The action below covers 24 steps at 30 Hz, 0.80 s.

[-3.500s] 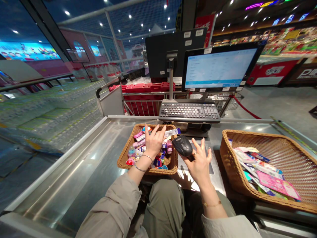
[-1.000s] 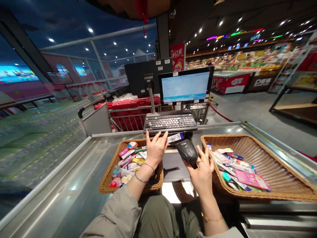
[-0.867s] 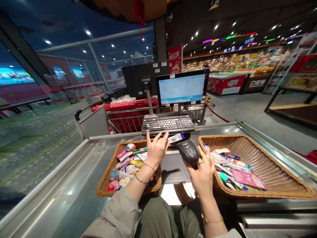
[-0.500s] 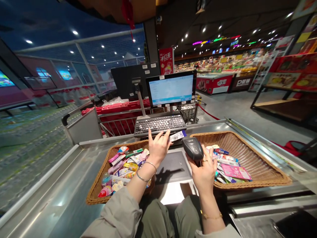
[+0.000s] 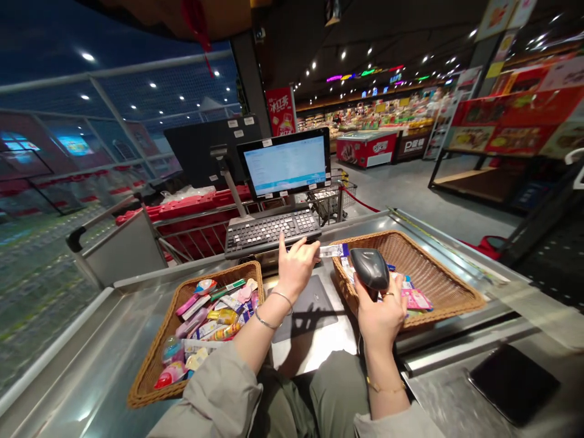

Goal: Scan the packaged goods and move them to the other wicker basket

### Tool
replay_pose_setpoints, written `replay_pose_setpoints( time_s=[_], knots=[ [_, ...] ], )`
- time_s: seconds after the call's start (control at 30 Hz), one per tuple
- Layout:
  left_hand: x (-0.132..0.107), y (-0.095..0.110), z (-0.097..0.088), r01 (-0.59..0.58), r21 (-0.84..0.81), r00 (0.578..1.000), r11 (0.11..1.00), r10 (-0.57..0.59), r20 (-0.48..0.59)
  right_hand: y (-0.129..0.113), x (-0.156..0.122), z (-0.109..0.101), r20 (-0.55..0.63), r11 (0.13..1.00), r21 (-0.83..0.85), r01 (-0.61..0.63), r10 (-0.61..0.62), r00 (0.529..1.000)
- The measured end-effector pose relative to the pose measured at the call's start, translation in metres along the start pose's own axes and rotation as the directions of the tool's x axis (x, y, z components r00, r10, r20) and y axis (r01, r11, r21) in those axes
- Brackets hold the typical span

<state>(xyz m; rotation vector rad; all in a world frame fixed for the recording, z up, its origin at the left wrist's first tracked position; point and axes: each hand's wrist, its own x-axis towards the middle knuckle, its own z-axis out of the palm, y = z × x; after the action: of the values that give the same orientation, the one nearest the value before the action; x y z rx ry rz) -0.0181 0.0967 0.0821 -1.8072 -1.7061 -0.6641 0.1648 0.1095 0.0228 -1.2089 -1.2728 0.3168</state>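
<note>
Between its thumb and fingers, my left hand [image 5: 296, 263] pinches one end of a small, narrow white-and-blue packet [image 5: 332, 250], just in front of the keyboard [image 5: 274, 232]. My right hand [image 5: 381, 310] is wrapped around a black handheld barcode scanner [image 5: 370, 267], whose head is close to the packet's blue end. Behind the scanner is the right wicker basket [image 5: 444, 286], partly filled with small packets, among them a pink card pack [image 5: 417, 299]. On the left, another wicker basket [image 5: 148, 365] holds several small colourful packets and bottles, including a yellow one [image 5: 222, 316].
A lit monitor [image 5: 285, 163] stands behind the keyboard, beside a dark second screen [image 5: 207, 149]. A grey pad [image 5: 308, 307] lies on the metal counter [image 5: 98, 350]. At the right is a flat black object [image 5: 513, 383]. Shopping carts [image 5: 191, 237] stand beyond the counter.
My left hand has carried the packet rightward, toward the right basket. The scanner has shifted slightly right in my right hand. The whole view has turned to the right.
</note>
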Motion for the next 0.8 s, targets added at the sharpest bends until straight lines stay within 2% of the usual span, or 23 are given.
replay_pose_setpoints(
  time_s=[0.27, 0.57, 0.8],
  knots=[
    [0.014, 0.019, 0.022, -0.133, -0.037, 0.991, 0.99, 0.132, -0.023, 0.018, 0.012, -0.009, -0.082, 0.999, -0.037, -0.027, 0.024, 0.996],
    [0.028, 0.042, 0.03, -0.21, -0.146, 0.965, 0.967, 0.229, 0.128, 0.024, 0.016, -0.018, -0.169, 0.99, -0.051, -0.131, 0.12, 0.978],
    [0.037, 0.05, 0.039, -0.306, -0.177, 0.929, 0.935, 0.334, 0.161, 0.038, 0.019, -0.021, -0.193, 0.987, -0.078, -0.14, 0.123, 0.973]
  ],
)
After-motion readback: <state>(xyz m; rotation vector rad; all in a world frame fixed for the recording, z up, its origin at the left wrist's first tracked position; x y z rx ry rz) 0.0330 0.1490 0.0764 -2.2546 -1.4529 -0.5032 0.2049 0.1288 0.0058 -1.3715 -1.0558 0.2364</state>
